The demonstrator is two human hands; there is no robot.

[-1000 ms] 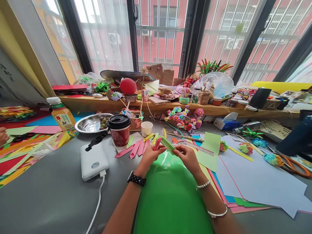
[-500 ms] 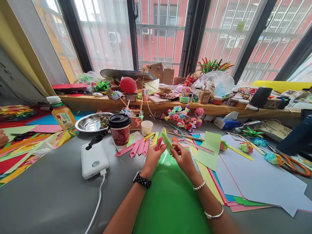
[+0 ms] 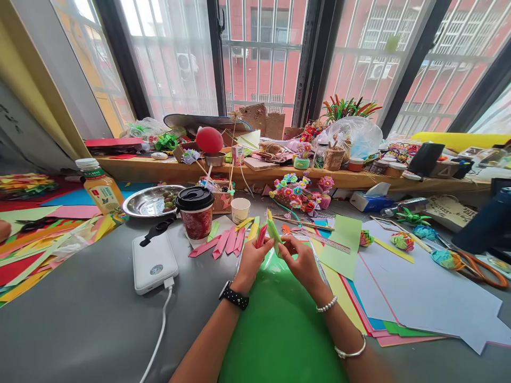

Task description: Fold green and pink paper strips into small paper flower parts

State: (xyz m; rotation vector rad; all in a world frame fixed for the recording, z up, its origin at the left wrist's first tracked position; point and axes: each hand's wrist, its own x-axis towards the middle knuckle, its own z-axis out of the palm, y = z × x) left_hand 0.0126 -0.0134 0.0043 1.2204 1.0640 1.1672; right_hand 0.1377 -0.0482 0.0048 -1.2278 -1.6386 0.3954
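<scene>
Folded pink paper strips (image 3: 261,234) stand up between the fingers of my left hand (image 3: 251,263), which is closed on them. Beside them is a folded light-green paper strip (image 3: 274,230), pinched in my right hand (image 3: 300,261), with yellow showing at its top. My left fingertips also reach the green strip. Both hands are close together over a shiny green balloon-like surface (image 3: 275,324). Left of the hands, several pink folded strips (image 3: 230,240) lie on the grey table, with a yellow strip (image 3: 254,227) near them.
A lidded coffee cup (image 3: 195,217), a paper cup (image 3: 240,210) and a white power bank (image 3: 155,261) with a cable stand left. White paper sheets (image 3: 423,282) and orange-handled scissors (image 3: 485,270) lie right. Another person's hand (image 3: 5,230) shows at the far left edge.
The light-green strip has turned slightly more upright between my hands. My left wrist has shifted a little to the right. The other person's hand at the far left has moved slightly.
</scene>
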